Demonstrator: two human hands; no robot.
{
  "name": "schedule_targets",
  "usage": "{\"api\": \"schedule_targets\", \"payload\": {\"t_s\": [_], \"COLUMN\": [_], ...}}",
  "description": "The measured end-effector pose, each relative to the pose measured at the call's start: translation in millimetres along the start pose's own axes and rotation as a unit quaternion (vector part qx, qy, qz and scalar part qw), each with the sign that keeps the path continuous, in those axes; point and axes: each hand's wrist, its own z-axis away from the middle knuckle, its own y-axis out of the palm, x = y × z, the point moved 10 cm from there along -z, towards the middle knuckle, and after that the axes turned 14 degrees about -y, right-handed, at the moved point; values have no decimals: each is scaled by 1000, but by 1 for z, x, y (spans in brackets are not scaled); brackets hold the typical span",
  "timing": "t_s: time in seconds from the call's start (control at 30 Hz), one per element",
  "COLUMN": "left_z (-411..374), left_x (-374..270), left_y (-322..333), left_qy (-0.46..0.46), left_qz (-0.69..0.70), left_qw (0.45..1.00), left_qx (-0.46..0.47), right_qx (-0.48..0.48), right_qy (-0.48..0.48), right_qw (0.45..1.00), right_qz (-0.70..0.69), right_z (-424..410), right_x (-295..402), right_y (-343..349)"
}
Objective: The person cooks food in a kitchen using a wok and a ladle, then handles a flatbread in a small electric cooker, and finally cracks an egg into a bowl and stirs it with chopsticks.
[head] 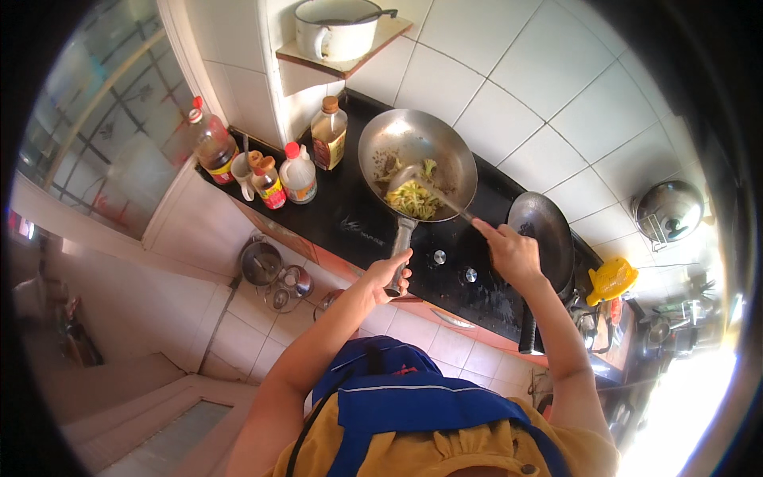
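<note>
A metal wok (441,143) rests tilted over the left side of a black glass gas stove (351,208). My left hand (387,277) grips its metal handle. Inside, chopped green and yellow vegetables (417,200), which look like cauliflower or broccoli pieces, lie gathered at the side nearest me. Dark bits cling to the wok's wall. My right hand (512,253) holds the shaft of a metal cooking ladle or spatula (438,194), its head down among the vegetables. Part of its head is blurred.
A second dark frying pan (545,238) sits right of the wok, handle towards me. Left stand an oil bottle (329,134), a white red-capped bottle (298,176), sauce bottles (270,185) and a mug (241,173). An enamel pot (337,36) sits on a corner shelf. A yellow basket (613,280) is at right.
</note>
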Motion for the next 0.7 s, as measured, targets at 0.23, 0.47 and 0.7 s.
{"api": "schedule_targets", "payload": {"t_s": [0.23,0.47,0.7], "left_z": [6,3,6], "left_x": [-3,-3,-3], "left_y": [1,0,1], "left_qy": [29,16,22], "left_qz": [-22,-31,-34], "left_qw": [999,999,999], "left_qx": [-17,-26,-14], "right_qx": [13,95,-131], "right_qy": [65,210,262], "right_qw": [990,955,902], "right_qz": [-126,-188,-318], "right_z": [51,33,-5], "right_x": [-22,-18,-87], "right_y": [-53,33,82]}}
